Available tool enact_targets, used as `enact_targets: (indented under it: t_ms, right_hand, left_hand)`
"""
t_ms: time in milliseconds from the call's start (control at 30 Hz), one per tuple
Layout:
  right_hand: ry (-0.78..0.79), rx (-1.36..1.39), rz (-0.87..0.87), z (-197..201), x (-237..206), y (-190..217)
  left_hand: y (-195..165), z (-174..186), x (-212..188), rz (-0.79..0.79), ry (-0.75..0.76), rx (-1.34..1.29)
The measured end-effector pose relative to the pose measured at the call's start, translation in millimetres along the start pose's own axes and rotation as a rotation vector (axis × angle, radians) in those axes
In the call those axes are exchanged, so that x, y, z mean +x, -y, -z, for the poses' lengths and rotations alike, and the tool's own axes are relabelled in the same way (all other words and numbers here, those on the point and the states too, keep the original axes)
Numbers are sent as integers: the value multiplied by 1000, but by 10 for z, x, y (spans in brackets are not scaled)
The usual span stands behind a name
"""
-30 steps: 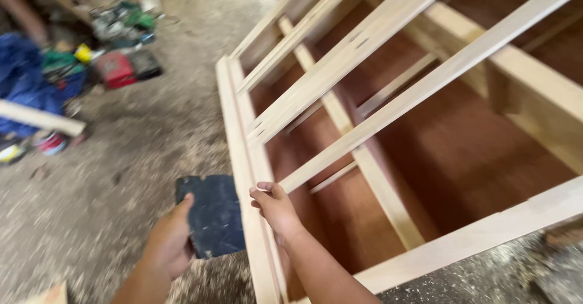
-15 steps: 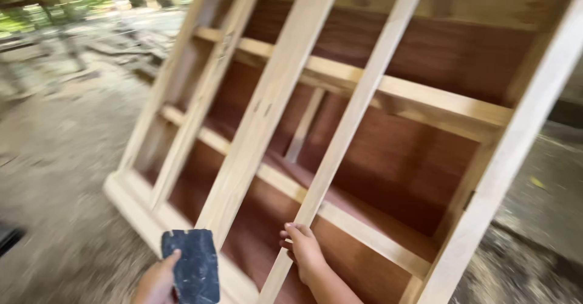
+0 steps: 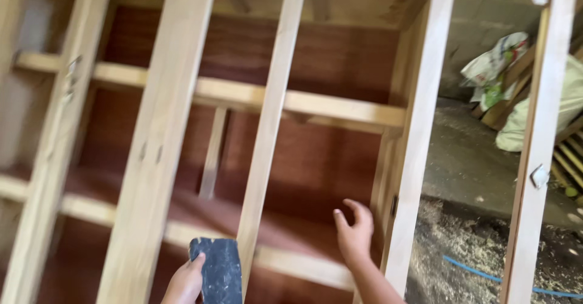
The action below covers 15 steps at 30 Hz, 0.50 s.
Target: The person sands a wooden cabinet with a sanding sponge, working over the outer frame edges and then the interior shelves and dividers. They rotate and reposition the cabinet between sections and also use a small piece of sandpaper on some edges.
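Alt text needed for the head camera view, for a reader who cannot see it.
The person's left hand holds a dark sheet of sandpaper against a pale wooden slat of a large unfinished wooden cabinet frame, while the right hand hovers open beside it. Sawdust covers the floor at the right.

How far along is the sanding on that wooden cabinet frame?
Done: the wooden cabinet frame stands assembled, with uprights, cross rails and a reddish back panel in place. In hand: the left hand holds a dark sanding sheet against the slim centre upright; the right hand hovers open, touching nothing. Left: the pale wood looks bare and unfinished, and sawdust covers the floor. How smooth it is cannot be told.
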State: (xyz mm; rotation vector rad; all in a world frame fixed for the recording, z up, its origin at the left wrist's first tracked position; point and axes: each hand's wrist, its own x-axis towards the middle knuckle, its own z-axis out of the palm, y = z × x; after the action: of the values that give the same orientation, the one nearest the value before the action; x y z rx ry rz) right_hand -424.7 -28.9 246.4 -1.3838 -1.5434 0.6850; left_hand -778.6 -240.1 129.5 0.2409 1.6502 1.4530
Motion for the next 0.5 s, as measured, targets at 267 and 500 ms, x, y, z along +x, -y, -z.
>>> enact_targets:
  t_ms: [267, 500]
  right_hand:
    - [-251, -730, 313, 758, 1400, 608]
    - [-230, -1071, 133, 826, 1898, 309]
  left_hand:
    - [-1552, -1352, 167, -357, -57, -322]
    - [-3049, -2890, 173, -1665, -67, 488]
